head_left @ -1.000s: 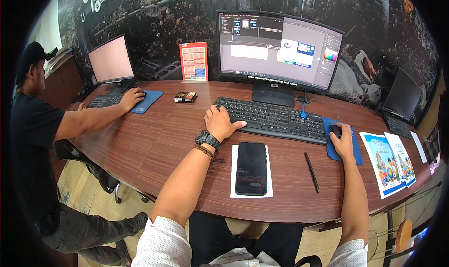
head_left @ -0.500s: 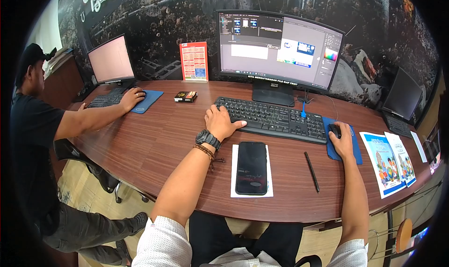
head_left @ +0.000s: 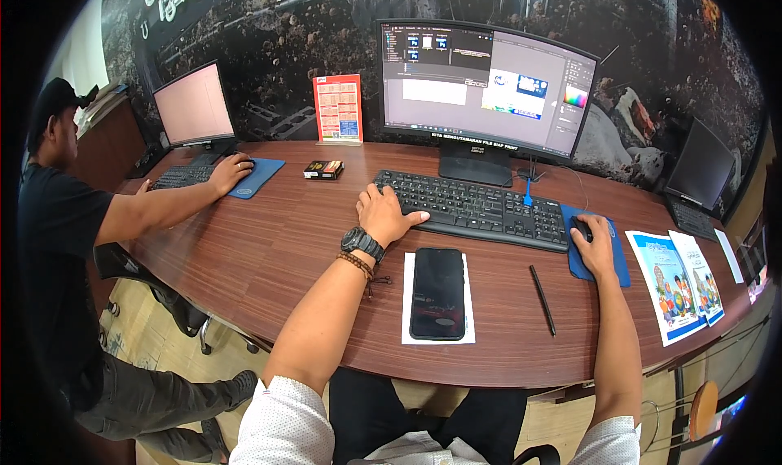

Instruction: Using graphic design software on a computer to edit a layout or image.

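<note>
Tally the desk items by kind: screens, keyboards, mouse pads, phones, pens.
Screens: 3 (curved monitor, small monitor, dark monitor)
Keyboards: 3 ()
Mouse pads: 2 ()
Phones: 1
Pens: 1
Total: 10

Both my forearms come in from the bottom and reach forward. My left hand lies palm down, fingers loosely spread, thumb sticking out to the right, wrist slightly bent. My right hand is further out to the side, palm down and cupped, arm nearly straight.
</note>
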The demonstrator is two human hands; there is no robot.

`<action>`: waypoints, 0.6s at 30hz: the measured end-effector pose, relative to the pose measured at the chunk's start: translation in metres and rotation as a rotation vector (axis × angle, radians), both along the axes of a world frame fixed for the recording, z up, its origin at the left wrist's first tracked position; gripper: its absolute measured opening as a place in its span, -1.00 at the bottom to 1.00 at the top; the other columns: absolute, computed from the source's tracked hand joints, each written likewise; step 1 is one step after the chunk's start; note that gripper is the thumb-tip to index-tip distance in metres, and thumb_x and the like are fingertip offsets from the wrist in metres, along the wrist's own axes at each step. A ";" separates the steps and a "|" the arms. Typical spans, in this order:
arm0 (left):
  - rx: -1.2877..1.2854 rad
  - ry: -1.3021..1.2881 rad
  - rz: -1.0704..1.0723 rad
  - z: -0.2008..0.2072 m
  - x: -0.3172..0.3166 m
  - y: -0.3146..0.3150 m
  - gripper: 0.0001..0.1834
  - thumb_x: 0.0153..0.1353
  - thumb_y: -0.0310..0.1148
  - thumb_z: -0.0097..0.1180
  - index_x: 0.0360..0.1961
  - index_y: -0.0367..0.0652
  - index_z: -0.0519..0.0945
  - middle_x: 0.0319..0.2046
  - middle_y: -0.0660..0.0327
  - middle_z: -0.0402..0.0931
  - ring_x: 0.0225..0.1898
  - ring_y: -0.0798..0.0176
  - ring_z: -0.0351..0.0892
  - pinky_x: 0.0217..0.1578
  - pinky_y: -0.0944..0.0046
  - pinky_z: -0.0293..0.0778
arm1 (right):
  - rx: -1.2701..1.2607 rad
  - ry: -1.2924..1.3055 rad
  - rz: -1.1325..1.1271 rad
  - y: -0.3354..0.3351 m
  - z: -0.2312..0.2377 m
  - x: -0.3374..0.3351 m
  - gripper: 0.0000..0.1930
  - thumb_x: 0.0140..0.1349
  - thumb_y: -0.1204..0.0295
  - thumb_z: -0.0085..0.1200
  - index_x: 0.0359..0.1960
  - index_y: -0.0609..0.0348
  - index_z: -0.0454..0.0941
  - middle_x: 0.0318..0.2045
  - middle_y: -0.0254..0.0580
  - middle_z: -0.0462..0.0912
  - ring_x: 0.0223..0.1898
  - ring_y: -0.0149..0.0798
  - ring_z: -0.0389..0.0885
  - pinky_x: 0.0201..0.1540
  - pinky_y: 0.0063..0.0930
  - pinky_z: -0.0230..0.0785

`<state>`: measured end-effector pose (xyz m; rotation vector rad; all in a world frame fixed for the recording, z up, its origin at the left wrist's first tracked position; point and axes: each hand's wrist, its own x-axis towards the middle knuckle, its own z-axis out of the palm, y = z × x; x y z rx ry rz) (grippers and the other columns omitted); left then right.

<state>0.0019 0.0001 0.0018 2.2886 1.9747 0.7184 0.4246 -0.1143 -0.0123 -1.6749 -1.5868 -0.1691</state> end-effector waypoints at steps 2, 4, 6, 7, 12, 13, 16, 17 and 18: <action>0.002 0.000 -0.001 0.000 0.000 0.000 0.04 -0.07 0.35 0.32 0.06 -0.51 0.46 0.10 -0.22 0.30 0.14 -0.20 0.29 0.17 -0.09 0.27 | 0.000 -0.003 -0.001 0.000 0.000 0.000 -0.64 0.15 0.35 0.22 -0.02 0.19 0.58 -0.02 -0.01 0.50 0.03 0.02 0.51 0.13 -0.22 0.35; 0.003 0.000 -0.003 -0.001 0.000 0.000 0.04 -0.07 0.35 0.32 0.06 -0.51 0.46 0.10 -0.22 0.30 0.15 -0.20 0.29 0.17 -0.09 0.27 | -0.003 -0.008 -0.004 0.000 0.000 0.000 -0.65 0.16 0.36 0.22 -0.02 0.18 0.58 -0.02 -0.01 0.49 0.04 0.03 0.51 0.13 -0.22 0.35; 0.006 0.004 -0.001 -0.001 0.000 0.001 0.04 -0.08 0.36 0.31 0.06 -0.51 0.47 0.10 -0.22 0.30 0.15 -0.20 0.29 0.16 -0.09 0.27 | -0.007 -0.005 -0.007 -0.001 0.001 -0.001 -0.65 0.16 0.36 0.22 -0.02 0.18 0.58 -0.02 0.00 0.49 0.05 0.03 0.50 0.13 -0.21 0.35; 0.006 0.005 -0.001 -0.002 0.000 0.001 0.04 -0.08 0.36 0.31 0.06 -0.51 0.47 0.10 -0.22 0.30 0.15 -0.20 0.29 0.16 -0.09 0.27 | -0.011 -0.002 -0.009 -0.001 0.002 -0.002 -0.65 0.16 0.36 0.22 -0.02 0.18 0.58 -0.01 0.00 0.49 0.05 0.03 0.50 0.13 -0.21 0.35; 0.005 0.003 0.003 -0.001 0.000 0.001 0.04 -0.08 0.36 0.32 0.05 -0.50 0.48 0.10 -0.23 0.31 0.15 -0.20 0.29 0.16 -0.09 0.27 | -0.014 0.002 -0.009 -0.001 0.001 -0.001 -0.65 0.16 0.36 0.22 -0.02 0.17 0.58 -0.01 0.00 0.49 0.05 0.03 0.50 0.13 -0.20 0.35; 0.005 0.003 0.003 -0.001 0.000 0.001 0.04 -0.08 0.36 0.32 0.05 -0.50 0.48 0.10 -0.23 0.31 0.15 -0.20 0.29 0.16 -0.09 0.27 | -0.011 0.000 -0.006 0.000 0.001 0.000 -0.65 0.16 0.36 0.22 -0.02 0.17 0.58 -0.01 -0.01 0.49 0.05 0.03 0.50 0.13 -0.20 0.35; 0.016 0.001 0.000 -0.001 0.000 0.000 0.04 -0.08 0.37 0.32 0.05 -0.50 0.47 0.10 -0.22 0.31 0.15 -0.20 0.29 0.16 -0.09 0.27 | -0.002 -0.001 -0.002 0.001 -0.001 0.001 -0.65 0.16 0.36 0.22 -0.02 0.17 0.58 -0.01 -0.01 0.49 0.05 0.03 0.50 0.14 -0.21 0.35; 0.011 0.002 0.000 -0.001 -0.001 0.000 0.04 -0.08 0.37 0.31 0.05 -0.49 0.47 0.10 -0.22 0.31 0.15 -0.20 0.29 0.16 -0.08 0.28 | -0.002 -0.001 -0.002 0.000 -0.001 0.001 -0.65 0.16 0.36 0.22 -0.02 0.17 0.58 -0.01 -0.01 0.49 0.05 0.03 0.50 0.14 -0.21 0.35; 0.005 0.003 -0.001 -0.001 0.000 0.000 0.04 -0.08 0.37 0.31 0.05 -0.49 0.47 0.09 -0.22 0.31 0.14 -0.19 0.30 0.15 -0.08 0.28 | -0.005 -0.003 -0.003 0.000 0.000 0.000 -0.66 0.16 0.36 0.21 -0.02 0.17 0.58 -0.02 -0.01 0.49 0.05 0.03 0.50 0.14 -0.21 0.35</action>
